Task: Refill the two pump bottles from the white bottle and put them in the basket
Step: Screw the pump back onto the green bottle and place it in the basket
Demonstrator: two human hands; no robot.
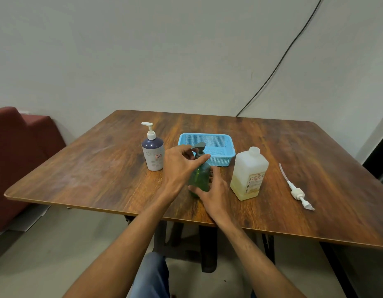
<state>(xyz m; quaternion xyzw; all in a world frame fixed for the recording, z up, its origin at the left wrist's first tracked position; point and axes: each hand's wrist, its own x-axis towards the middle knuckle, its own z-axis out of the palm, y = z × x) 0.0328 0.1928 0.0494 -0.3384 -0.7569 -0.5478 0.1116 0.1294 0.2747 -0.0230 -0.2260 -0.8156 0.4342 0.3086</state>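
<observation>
green translucent pump bottle (pixel 201 176) stands mid-table before the blue mesh basket (pixel 220 157). your right hand (pixel 214 195) clasps its body; left hand (pixel 179 166) pinches the grey pump collar (seemingly to unscrew). brace low, twist gently, keep upright.

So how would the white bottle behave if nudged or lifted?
The white bottle looks under half full, so probably fairly light. Its squarish body and flat base should resist rolling and tipping. With no cap on its neck, a hard shove or tilt might spill the liquid.
</observation>
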